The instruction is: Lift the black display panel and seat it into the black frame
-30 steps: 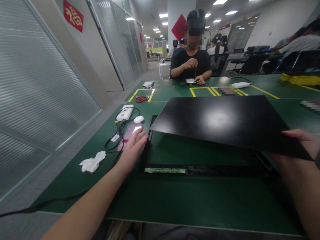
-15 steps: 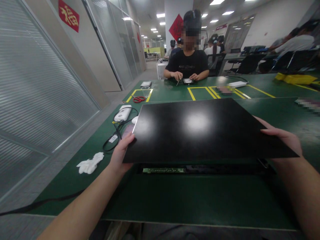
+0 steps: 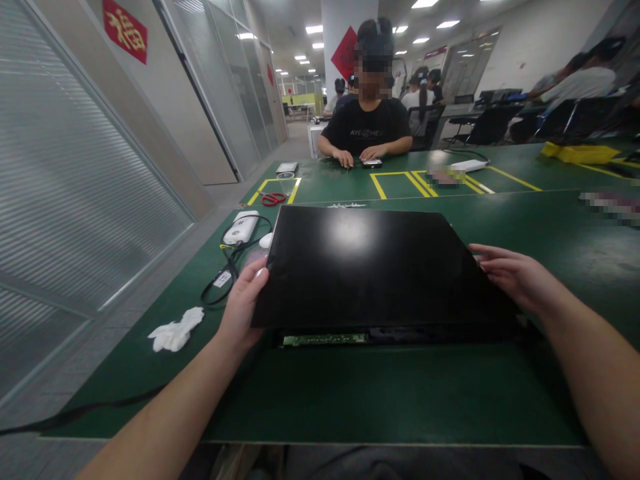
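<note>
A glossy black flat panel (image 3: pixel 370 267), which looks like a display screen sheet, is held between my two hands over the table. My left hand (image 3: pixel 245 293) grips its left edge near the front corner, thumb on top. At the right edge, the fingertips of my right hand (image 3: pixel 515 277) touch the side of the panel; the thumb is hard to make out. Beneath its front edge shows a dark frame (image 3: pixel 400 335) with a strip of green circuit board (image 3: pixel 325 340). Most of that lower part is hidden by the panel.
On the left of the green table (image 3: pixel 380 393) lie a crumpled white cloth (image 3: pixel 176 329), a white device (image 3: pixel 241 227) with black cable, and red-handled scissors (image 3: pixel 273 199). Across the table sits a person (image 3: pixel 367 127) handling a small device (image 3: pixel 371 163). A yellow object (image 3: pixel 579 153) lies far right.
The panel's right side has swung down and leftward, closer to the frame. My right hand has moved left with it, its fingers now at the edge. White pieces behind the panel have come into view.
</note>
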The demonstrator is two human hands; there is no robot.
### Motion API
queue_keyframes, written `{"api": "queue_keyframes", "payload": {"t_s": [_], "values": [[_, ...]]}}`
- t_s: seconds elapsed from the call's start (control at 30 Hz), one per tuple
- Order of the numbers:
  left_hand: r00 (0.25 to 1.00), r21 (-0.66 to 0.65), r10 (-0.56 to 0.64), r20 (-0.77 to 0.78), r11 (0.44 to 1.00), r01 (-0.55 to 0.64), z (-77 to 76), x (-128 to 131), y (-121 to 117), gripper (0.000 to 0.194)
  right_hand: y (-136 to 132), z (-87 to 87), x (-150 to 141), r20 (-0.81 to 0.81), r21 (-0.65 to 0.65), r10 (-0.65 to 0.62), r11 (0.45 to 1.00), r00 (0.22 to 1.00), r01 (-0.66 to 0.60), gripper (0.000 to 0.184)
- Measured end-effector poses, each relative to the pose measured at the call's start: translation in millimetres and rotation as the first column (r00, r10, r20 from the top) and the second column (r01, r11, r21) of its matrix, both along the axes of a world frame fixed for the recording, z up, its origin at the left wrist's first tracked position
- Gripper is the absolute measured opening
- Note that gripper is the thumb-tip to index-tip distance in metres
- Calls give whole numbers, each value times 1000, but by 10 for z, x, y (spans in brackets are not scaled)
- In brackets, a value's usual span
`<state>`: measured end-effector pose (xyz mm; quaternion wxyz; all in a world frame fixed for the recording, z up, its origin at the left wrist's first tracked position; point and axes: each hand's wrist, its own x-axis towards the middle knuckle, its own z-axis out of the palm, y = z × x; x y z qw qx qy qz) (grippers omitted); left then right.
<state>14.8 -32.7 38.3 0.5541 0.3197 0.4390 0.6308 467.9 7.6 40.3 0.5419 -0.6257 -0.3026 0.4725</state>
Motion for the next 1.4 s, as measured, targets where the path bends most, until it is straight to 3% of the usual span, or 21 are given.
{"api": "queue_keyframes", "payload": {"t_s": [0.1, 0.27, 0.63, 0.97, 1.2, 1.4], "values": [[1000, -10, 8, -5, 1000, -8, -14, 12, 6, 53, -27, 37, -40, 97, 8, -66, 998, 993, 65, 45], [1000, -33, 14, -12, 999, -15, -18, 37, 12, 56, -34, 52, -65, 187, -22, -58, 998, 981, 63, 38], [987, -26, 150, 62, 988, -149, 46, -4, 66, 40, -47, 33, -18, 110, 5, 64, 998, 992, -65, 39], [990, -23, 136, 39, 991, -135, 33, -12, 55, 43, -43, 16, -37, 176, -28, 69, 998, 982, -65, 38], [995, -78, 54, -84, 995, -61, 17, 58, 17, 47, -24, 20, 23, 272, -11, -72, 997, 959, 78, 27], [990, -127, 10, -142, 991, -28, -11, 93, 13, 53, -15, 42, -5, 288, -12, -115, 992, 951, 123, 16]]}}
